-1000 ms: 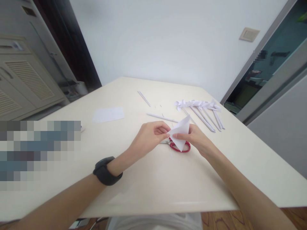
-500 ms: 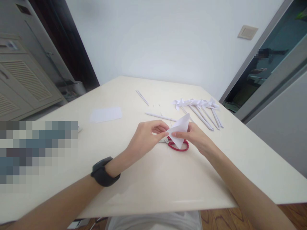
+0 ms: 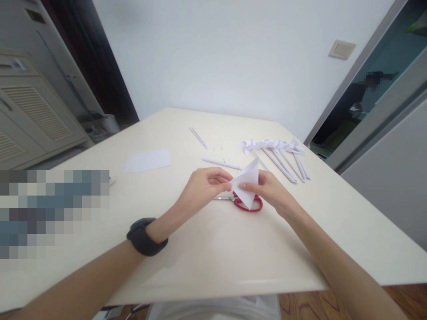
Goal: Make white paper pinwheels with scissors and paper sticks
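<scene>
A small sheet of white paper is held up between both hands, its corners pointing up and down. My left hand, with a black watch on the wrist, pinches the paper's left corner between thumb and fingers. My right hand grips the right side, thumb on the near face and fingers hidden behind. Beneath the paper, red-handled scissors lie on the table, blades toward the left. Just beyond the hands rests a rolled white paper stick.
White pinwheel-like paper pieces on rolled sticks lie at the right. Two thin sticks lie farther back, near tiny paper scraps. Flat white paper is at the left on the cream table. Another person appears beyond the doorway.
The paper and both hands have shifted slightly left, and more of the scissor blades shows. Both hands keep hold of the paper.
</scene>
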The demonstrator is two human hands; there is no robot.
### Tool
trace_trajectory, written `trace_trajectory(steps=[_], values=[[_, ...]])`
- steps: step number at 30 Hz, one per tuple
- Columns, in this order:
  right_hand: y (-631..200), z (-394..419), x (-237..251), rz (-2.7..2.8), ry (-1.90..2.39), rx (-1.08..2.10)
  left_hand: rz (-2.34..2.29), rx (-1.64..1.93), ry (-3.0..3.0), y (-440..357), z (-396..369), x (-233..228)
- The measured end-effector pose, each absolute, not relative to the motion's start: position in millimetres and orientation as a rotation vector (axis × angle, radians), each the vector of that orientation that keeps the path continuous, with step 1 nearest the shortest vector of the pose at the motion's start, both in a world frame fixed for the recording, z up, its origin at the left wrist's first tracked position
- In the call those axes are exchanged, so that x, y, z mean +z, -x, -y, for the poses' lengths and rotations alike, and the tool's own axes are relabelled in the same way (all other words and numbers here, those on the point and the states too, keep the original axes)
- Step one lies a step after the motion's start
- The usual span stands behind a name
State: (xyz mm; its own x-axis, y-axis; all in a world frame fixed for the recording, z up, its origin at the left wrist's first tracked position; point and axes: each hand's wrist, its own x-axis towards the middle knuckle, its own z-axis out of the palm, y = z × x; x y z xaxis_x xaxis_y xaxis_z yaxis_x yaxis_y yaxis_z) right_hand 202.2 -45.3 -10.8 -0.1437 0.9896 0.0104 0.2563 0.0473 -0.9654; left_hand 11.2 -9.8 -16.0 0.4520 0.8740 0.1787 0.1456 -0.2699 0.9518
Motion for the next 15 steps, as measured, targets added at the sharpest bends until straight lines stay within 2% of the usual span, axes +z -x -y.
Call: trace_trajectory(steps=[15], values=[[-216,38,-5,1.462,1.268,1.142,-0.898,0.922,-1.550,-5,3,-12]])
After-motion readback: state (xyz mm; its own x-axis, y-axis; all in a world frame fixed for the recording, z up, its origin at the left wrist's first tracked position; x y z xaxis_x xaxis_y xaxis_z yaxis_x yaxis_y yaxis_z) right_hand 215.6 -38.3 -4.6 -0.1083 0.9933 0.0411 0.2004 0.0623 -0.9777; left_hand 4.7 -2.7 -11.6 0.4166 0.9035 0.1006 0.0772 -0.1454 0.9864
